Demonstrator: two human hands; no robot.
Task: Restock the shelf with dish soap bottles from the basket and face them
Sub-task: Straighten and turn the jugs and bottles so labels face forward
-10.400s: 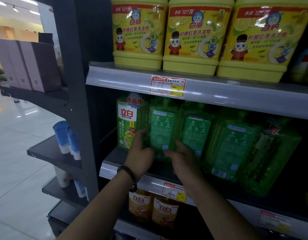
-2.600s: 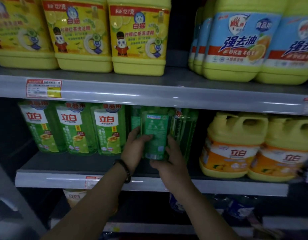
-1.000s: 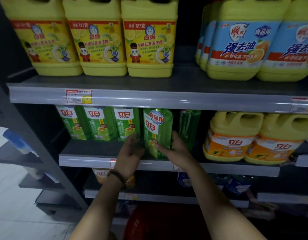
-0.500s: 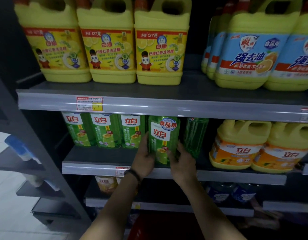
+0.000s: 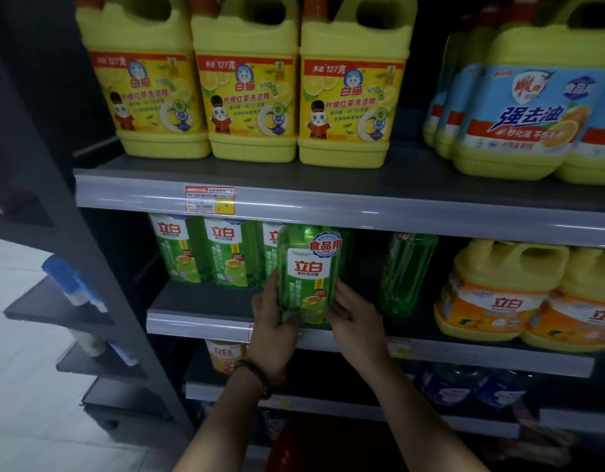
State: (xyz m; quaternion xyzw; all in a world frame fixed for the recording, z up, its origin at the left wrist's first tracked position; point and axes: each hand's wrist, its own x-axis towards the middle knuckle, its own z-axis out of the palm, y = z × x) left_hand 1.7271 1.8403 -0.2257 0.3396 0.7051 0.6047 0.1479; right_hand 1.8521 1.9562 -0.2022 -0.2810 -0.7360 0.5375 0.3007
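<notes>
A green dish soap bottle (image 5: pixel 307 277) stands upright near the front edge of the middle shelf (image 5: pixel 198 323), its label facing me. My left hand (image 5: pixel 272 321) grips its left side and my right hand (image 5: pixel 353 318) grips its right side. Behind and to the left stand three more green bottles (image 5: pixel 205 250) with labels forward. Another green bottle (image 5: pixel 405 274) to the right stands turned sideways. The red basket (image 5: pixel 294 447) shows dimly at the bottom, between my forearms.
Yellow jugs (image 5: pixel 246 83) fill the upper shelf, with blue-labelled jugs (image 5: pixel 532 103) to their right. Orange-labelled yellow jugs (image 5: pixel 498 294) stand right of the green bottles. A dark gap lies between the held bottle and the sideways one. Lower shelves hold more bottles.
The held bottle has come forward to the shelf's front edge, its label now fully facing me. Both hands stay on its sides. The camera has moved a little closer.
</notes>
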